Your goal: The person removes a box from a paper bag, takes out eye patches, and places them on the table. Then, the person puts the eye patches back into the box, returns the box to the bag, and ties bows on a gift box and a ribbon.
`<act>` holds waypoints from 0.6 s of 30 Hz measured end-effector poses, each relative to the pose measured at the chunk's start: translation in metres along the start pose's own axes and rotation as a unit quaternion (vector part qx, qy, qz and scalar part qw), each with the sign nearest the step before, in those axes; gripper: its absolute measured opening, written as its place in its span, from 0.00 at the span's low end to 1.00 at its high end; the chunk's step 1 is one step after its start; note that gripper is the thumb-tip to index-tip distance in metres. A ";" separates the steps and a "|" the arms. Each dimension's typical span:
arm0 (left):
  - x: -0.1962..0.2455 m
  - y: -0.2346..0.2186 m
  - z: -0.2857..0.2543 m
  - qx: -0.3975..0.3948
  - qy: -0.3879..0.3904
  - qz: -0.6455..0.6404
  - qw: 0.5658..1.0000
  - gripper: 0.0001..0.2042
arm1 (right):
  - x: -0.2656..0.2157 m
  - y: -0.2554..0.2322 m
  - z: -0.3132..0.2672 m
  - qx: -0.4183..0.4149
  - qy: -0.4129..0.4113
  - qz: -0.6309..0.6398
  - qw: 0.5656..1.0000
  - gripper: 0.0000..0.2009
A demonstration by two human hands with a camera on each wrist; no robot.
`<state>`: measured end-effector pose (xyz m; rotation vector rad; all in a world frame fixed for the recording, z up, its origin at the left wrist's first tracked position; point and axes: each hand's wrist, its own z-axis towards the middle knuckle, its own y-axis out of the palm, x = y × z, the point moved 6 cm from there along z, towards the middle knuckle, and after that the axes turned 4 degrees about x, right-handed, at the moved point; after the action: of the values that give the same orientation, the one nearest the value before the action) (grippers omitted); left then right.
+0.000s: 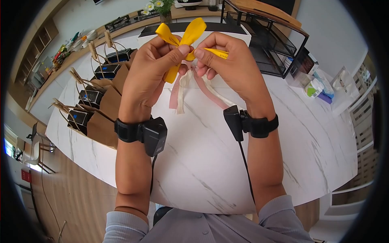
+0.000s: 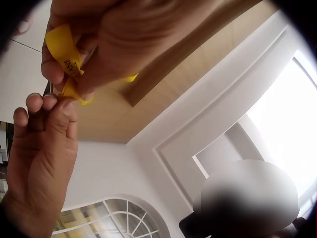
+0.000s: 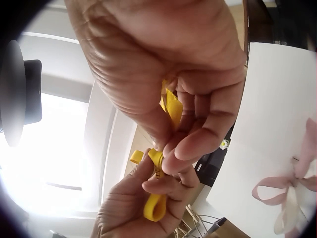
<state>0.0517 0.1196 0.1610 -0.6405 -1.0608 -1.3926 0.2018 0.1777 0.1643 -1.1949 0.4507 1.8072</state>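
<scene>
A yellow ribbon [image 1: 193, 32] with dark lettering is held up between both hands, its two loops standing above the fingers. The left hand [image 1: 152, 67] pinches its middle between thumb and fingers, and a tail hangs below. Thumb and forefinger of the right hand [image 1: 231, 60] pinch another part of it, with an end passing over the palm. In the right wrist view a yellow loop [image 3: 155, 207] hangs by the left fingers. Behind the hands, pink ribbon [image 1: 175, 95] and cream ribbon [image 1: 181, 106] lie against a white box [image 1: 239, 35].
Brown paper bags [image 1: 103, 129] with dark boxes and clothespins on their handles line the left. A black mesh rack [image 1: 269, 60] stands at the back right, beside a clear container with a white bottle [image 1: 313, 88]. Daisies [image 1: 159, 5] stand behind on the marble-patterned table [image 1: 194, 162].
</scene>
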 end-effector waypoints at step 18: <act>0.002 -0.001 0.000 -0.009 0.014 0.112 0.994 0.13 | 0.015 -0.001 0.001 -0.059 -0.090 -0.039 0.993 0.26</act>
<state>0.0503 0.1185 0.1626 -0.7285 -0.9250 -1.2142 0.2004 0.1857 0.1522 -1.1014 0.1931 1.8744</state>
